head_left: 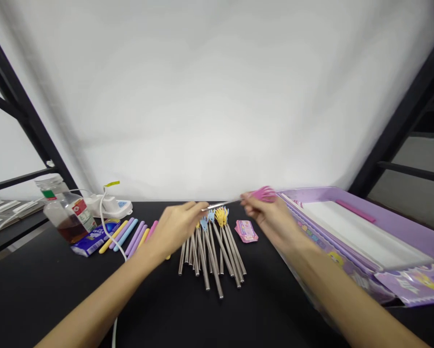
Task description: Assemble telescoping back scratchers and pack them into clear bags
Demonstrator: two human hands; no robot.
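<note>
A back scratcher with a pink claw-shaped head (265, 194) and a thin metal rod is held up across the middle, above the black table. My right hand (271, 215) is closed around it just below the pink head. At the rod's other end, the fingers of my left hand (180, 223) pinch the metal tip. Beneath and between my hands lie several metal rods (213, 261) in a loose fan, their small blue and yellow claw heads (222, 216) pointing to the wall. My left forearm partly covers a row of coloured handles (135, 239) in yellow, blue, purple and pink.
Right of the rods lies a small stack of pink cards (246, 231). An open purple box (311, 194) fills the right side. On the left are a glass bottle (63, 212) of dark liquid, a blue packet (90, 241), a power strip (117, 208) and a white cable (108, 232).
</note>
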